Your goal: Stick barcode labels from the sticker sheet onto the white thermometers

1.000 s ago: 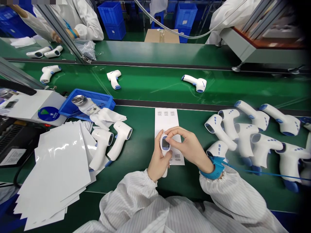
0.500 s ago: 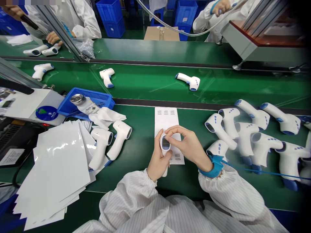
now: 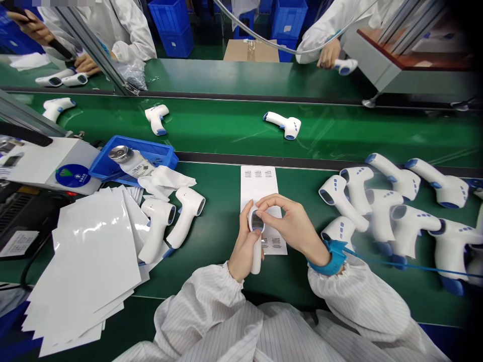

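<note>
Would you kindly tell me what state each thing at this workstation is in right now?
thermometer, held upright
left hand, wrapped around its handle
right hand, pinching its head
paper sheet, flat beneath the hands
white pouches, loosely piled
blue tray, holding a metal-capped bottle
wrist strap, fastened, cord trailing

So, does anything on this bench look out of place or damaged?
Yes: the white sheets on the left lie fanned and uneven, running over the bench edge, not squared. The crumpled white cloth also spills over the rim of the blue tray.
</note>
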A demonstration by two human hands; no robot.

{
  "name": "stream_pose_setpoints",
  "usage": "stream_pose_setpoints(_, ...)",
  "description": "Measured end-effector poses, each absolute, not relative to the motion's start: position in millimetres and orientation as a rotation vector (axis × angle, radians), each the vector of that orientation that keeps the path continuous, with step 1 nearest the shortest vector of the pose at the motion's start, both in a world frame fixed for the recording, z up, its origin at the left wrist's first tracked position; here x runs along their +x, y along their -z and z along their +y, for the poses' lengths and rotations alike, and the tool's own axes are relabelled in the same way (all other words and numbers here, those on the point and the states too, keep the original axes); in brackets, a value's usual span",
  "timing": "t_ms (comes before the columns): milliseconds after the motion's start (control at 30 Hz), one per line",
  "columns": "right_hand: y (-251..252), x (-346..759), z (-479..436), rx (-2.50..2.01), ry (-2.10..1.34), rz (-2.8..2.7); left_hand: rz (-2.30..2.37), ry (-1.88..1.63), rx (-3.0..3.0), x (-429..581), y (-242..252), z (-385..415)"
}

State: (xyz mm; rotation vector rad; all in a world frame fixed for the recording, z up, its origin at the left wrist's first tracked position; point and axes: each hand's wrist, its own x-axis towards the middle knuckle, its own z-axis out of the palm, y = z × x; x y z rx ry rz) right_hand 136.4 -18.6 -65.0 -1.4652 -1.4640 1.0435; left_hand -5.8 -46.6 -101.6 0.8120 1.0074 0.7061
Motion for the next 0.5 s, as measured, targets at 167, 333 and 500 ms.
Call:
stream_pose_setpoints(167, 65.8, 136.2, -18.3, -1.481, -1.035, -1.468, 1.014, -0.704, 0.815, -4.5, 103.0, -46.5)
stream_pose_setpoints(333, 66.3, 135.5, -18.6, -1.496, -1.018, -1.484, 1.019, -0.703, 0.816, -4.6, 101.9, -46.4)
stream_pose_setpoints(500, 73.1, 136.9, -16.7, -1.47, -1.044, -1.478, 1.021, -0.692, 0.818, -4.0, 99.0, -45.8)
